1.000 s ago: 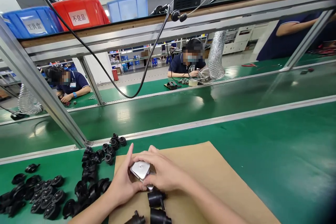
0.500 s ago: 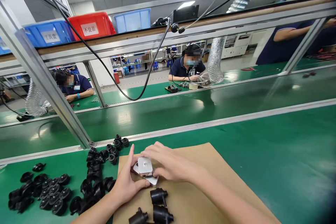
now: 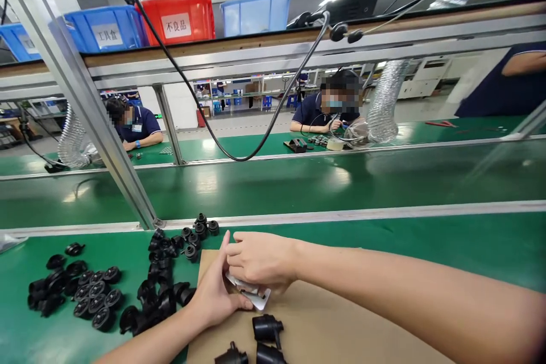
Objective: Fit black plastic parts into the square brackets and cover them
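Two hands, one piece: L hand (image 3: 215, 298) cradles the silver-white piece (image 3: 259, 301), thumb along its near edge, other fingers mostly hidden behind it. R hand (image 3: 262, 261) is on top, fingers curled down onto it; can't tell if they're pinching or just pressing, b/c the knuckles block the view.

Change vs. ½ sec ago: R hand has rolled over the piece, wrist up, forearm swung out to the R. Upper square plate showed its flat face then; now it's mostly covered, only the near corner + a bit of edge in sight. Prob. means the handling has gone from tilting the plate to turning or pressing it against the part below, but that's a judgement, contact pt. not visible.

Piece sits btwn the hands, under R fingers and just beyond L thumb tip, over the cardboard sheet (image 3: 341, 330). Black fitting (image 3: 267, 328) lies on the sheet just nearer the wearer, apart from both hands. More black parts (image 3: 102, 318) sit in groups on the green tabletop (image 3: 460, 244), L of the sheet.
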A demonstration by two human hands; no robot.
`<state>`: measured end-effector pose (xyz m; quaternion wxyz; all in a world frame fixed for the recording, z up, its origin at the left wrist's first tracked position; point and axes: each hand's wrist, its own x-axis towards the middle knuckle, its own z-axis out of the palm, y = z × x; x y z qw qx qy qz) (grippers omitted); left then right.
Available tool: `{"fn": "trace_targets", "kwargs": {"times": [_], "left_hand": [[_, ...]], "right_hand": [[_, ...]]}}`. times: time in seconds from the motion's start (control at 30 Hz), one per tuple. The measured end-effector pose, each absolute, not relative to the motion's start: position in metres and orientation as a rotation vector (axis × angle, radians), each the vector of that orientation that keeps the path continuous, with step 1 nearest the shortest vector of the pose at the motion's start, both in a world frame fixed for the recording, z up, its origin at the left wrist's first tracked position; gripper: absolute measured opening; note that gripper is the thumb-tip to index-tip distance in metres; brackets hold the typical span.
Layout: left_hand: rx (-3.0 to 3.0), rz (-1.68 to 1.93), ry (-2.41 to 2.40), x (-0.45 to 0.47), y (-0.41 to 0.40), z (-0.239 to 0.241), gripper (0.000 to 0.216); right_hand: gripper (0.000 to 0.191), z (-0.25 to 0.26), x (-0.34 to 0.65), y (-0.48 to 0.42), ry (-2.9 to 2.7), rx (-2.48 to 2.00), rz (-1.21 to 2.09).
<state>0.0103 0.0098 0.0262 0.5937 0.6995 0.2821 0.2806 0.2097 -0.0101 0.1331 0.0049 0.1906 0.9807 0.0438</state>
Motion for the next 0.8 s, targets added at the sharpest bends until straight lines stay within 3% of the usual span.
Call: {"fn": "trace_targets", "kwargs": {"times": [0.2, 0.47, 0.6, 0.7, 0.8], "left_hand": [[1.582, 0.635, 0.631, 0.011, 0.006, 0.021, 0.146], [1.739, 0.662, 0.623, 0.007, 0.005, 0.022, 0.141], [1.743, 0.695, 0.603, 0.003, 0.005, 0.016, 0.143], [1.742, 0.699, 0.651, 0.001, 0.006, 0.015, 0.15], [1.726, 0.705, 0.664, -0.001, 0.008, 0.013, 0.151]], "right_hand": [[0.032, 0.119, 0.194, -0.025, 2.934, 1.008, 0.15], [0.036, 0.091, 0.16, -0.038, 2.637, 1.645, 0.118], [0.038, 0.102, 0.174, -0.038, 2.688, 1.604, 0.136], [0.046, 0.126, 0.197, -0.039, 2.849, 1.262, 0.189], [0.035, 0.143, 0.218, -0.036, 3.0, 0.91, 0.152]]}}
